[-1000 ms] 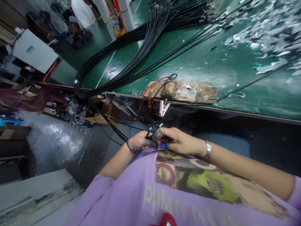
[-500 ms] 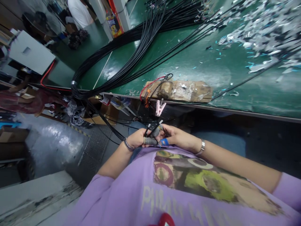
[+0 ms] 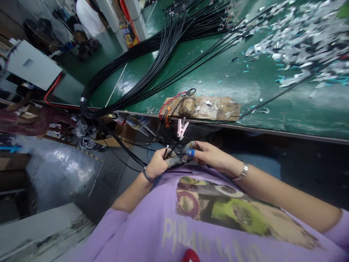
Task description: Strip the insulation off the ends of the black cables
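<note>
My left hand [image 3: 160, 160] is closed round several black cables [image 3: 131, 150], whose stripped ends poke out by the thumb. Grey tape or a finger cover wraps that thumb. Close on its right, my right hand [image 3: 203, 153] pinches at a cable end, with blue tape round one finger and a grey cover on another. Some dark thin pieces show within its curled fingers; their kind is unclear. Just above the hands, a pink clothespin [image 3: 182, 128] hangs at the bench edge beside a wooden board [image 3: 215, 108] with red and black leads on it.
A big looped bundle of black cables [image 3: 95, 87] lies over the green bench [image 3: 207, 72] and droops off its edge. White and blue scraps [image 3: 305, 43] are heaped at the right. A white box [image 3: 34, 64] stands at left; a person in white [image 3: 88, 18] is beyond.
My right hand has moved a little right, opening a gap between the hands. My left hand has shifted slightly left, still holding the cables. The whole view has drifted slightly.
</note>
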`<state>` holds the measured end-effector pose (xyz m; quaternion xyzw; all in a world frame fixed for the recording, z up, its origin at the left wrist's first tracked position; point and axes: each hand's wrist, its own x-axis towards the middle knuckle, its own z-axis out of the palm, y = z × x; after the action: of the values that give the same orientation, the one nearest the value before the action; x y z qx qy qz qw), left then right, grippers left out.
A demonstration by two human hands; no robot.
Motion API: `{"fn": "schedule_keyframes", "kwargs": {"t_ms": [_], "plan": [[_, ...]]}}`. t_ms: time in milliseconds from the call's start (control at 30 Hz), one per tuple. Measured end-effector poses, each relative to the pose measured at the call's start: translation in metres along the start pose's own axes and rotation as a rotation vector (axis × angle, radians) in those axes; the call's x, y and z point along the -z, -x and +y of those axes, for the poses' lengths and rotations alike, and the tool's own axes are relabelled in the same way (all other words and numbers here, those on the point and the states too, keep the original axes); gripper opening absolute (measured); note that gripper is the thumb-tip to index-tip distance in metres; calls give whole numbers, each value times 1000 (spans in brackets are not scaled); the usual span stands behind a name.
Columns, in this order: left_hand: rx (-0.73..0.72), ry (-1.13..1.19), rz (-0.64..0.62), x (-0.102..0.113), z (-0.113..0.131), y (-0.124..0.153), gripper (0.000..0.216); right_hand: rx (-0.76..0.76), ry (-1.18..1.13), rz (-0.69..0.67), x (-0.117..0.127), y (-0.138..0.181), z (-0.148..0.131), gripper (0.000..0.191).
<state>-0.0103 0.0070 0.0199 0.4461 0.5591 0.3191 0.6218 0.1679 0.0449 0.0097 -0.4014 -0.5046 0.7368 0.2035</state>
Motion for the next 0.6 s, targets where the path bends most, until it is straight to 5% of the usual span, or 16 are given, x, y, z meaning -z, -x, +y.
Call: {"fn": "schedule_keyframes", "kwargs": {"t_ms": [233,600], "plan": [[-88,-49,71,1,-7,-3,41,-235,-162,-143,-7,1,6,39],[7,-51,102,3,-11,-5,39,-107,-206,-13,-10,2,5,30]]}}
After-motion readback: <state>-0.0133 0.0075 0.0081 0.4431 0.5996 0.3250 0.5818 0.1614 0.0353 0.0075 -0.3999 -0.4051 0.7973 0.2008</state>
